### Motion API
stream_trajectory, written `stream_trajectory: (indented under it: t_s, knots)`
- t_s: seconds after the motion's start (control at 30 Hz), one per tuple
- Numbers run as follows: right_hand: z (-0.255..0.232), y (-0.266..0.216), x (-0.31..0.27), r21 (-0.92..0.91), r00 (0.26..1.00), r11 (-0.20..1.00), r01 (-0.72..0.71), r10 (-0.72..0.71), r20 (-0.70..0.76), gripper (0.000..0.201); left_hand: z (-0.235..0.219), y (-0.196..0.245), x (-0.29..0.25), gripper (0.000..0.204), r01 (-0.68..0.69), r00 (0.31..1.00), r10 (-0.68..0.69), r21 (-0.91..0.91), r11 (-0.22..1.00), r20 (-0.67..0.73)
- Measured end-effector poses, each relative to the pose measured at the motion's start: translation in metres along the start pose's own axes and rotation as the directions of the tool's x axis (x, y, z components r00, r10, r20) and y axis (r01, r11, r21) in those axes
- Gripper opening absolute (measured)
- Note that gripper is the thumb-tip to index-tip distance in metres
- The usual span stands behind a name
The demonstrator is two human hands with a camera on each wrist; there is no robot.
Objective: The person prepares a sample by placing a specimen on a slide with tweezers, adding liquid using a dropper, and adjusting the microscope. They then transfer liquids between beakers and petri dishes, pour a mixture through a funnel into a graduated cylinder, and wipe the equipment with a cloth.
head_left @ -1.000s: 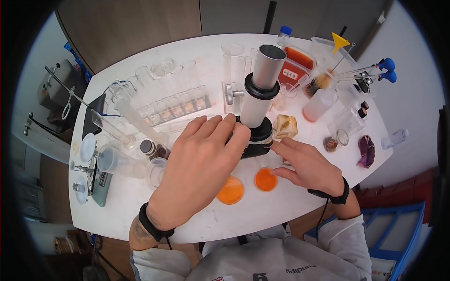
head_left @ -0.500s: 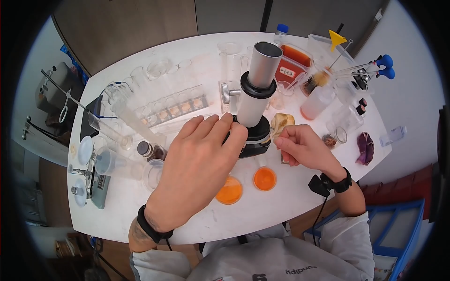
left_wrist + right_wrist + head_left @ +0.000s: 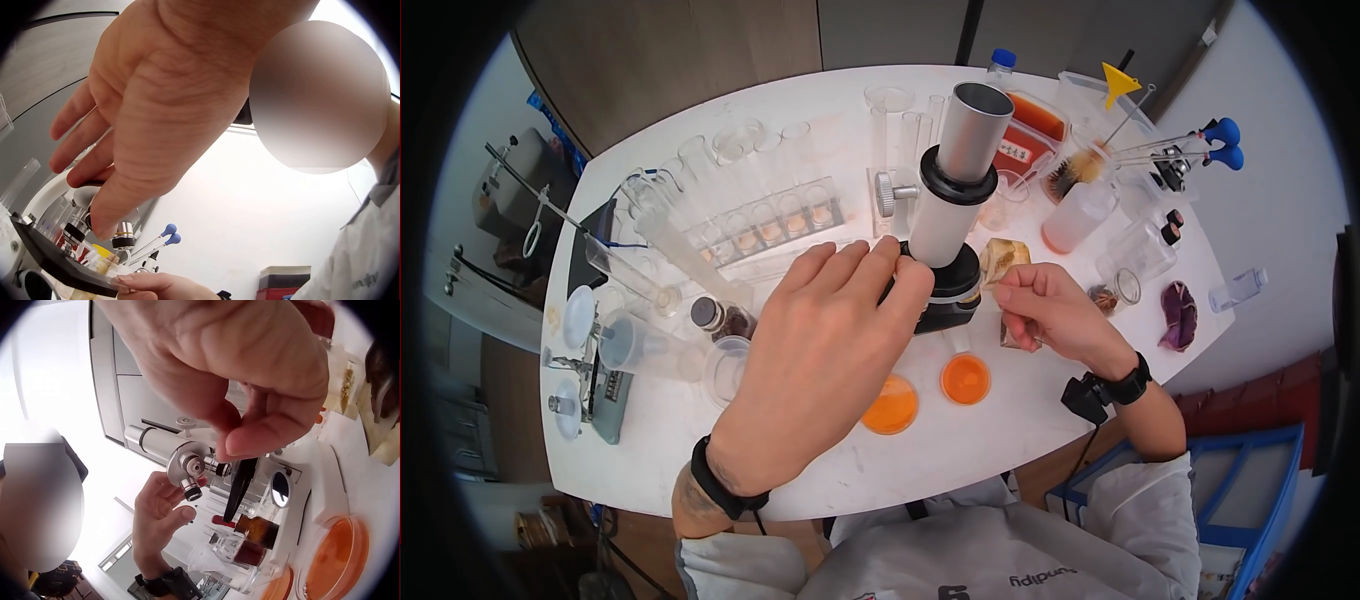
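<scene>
A microscope (image 3: 941, 230) with a white and silver tube stands at the middle of the table. My left hand (image 3: 830, 350) is at its left side, fingers extended and thumb apart, close to the objectives (image 3: 192, 487) in the right wrist view. To the microscope's right, my right hand (image 3: 1055, 312) pinches thumb and forefinger together by the edge of the black stage (image 3: 62, 265). A thin clear piece, like a glass slide (image 3: 117, 270), shows at its fingertips in the left wrist view. Two orange dishes (image 3: 966, 379) lie in front of the microscope.
A yellowish specimen block (image 3: 1003, 258) sits behind the right hand. At left are a rack of small cups (image 3: 770, 232), a dark-lidded jar (image 3: 722, 317) and a balance (image 3: 608, 390). A wash bottle (image 3: 1080, 217) and a purple piece (image 3: 1178, 315) are at right.
My right hand has drawn back rightward from the stage, its thumb and fingers closing into a pinch. The left hand has stayed at the microscope.
</scene>
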State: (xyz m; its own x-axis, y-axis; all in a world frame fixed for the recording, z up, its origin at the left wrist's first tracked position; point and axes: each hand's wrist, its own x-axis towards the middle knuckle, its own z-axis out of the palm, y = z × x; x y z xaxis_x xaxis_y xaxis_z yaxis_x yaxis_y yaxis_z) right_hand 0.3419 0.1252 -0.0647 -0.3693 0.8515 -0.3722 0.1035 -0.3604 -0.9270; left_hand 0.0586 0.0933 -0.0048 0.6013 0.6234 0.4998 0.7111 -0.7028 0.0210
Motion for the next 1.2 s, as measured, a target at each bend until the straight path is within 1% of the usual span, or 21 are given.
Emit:
stream_trajectory:
  t_s: [0.1,0.2,0.3,0.43,0.53,0.63,0.73,1.03,1.2]
  knots:
    - [-0.012,0.002,-0.020,0.114,0.999,0.993,0.033,-0.037,0.033,0.022,-0.001,0.000,0.000,0.032,0.008,1.000,-0.008,-0.005,1.000,0.006]
    - [-0.020,0.010,-0.037,0.082,0.996,0.997,0.000,-0.008,0.091,0.022,0.000,0.002,0.000,0.053,0.076,0.996,-0.075,-0.027,0.997,0.041]
    - [-0.015,0.015,-0.046,-0.029,0.989,0.996,-0.090,0.093,0.112,0.021,0.000,0.003,0.001,0.052,0.079,0.996,-0.078,-0.029,0.996,0.048]
    - [-0.004,0.038,-0.035,-0.086,0.973,0.976,-0.201,0.210,0.100,0.021,0.000,0.003,0.000,0.051,0.076,0.996,-0.075,-0.024,0.997,0.038]
    - [0.001,0.048,-0.030,-0.095,0.970,0.970,-0.223,0.230,0.073,0.023,0.000,0.003,0.000,0.051,0.078,0.996,-0.077,-0.032,0.996,0.041]
    - [0.000,0.051,-0.027,-0.079,0.977,0.975,-0.207,0.211,0.043,0.022,0.000,0.003,0.000,0.051,0.081,0.996,-0.080,-0.030,0.996,0.042]
    - [0.006,0.048,-0.028,-0.167,0.973,0.959,-0.228,0.228,-0.017,0.024,0.000,0.003,0.000,0.051,0.077,0.996,-0.076,-0.023,0.997,0.038]
    - [0.016,0.042,-0.028,-0.272,0.969,0.931,-0.245,0.224,-0.107,0.024,0.001,0.002,-0.001,0.052,0.077,0.996,-0.076,-0.026,0.997,0.038]
    - [0.015,0.045,-0.030,-0.293,0.971,0.927,-0.233,0.208,-0.116,0.024,0.001,0.003,0.000,0.052,0.076,0.997,-0.075,-0.026,0.997,0.036]
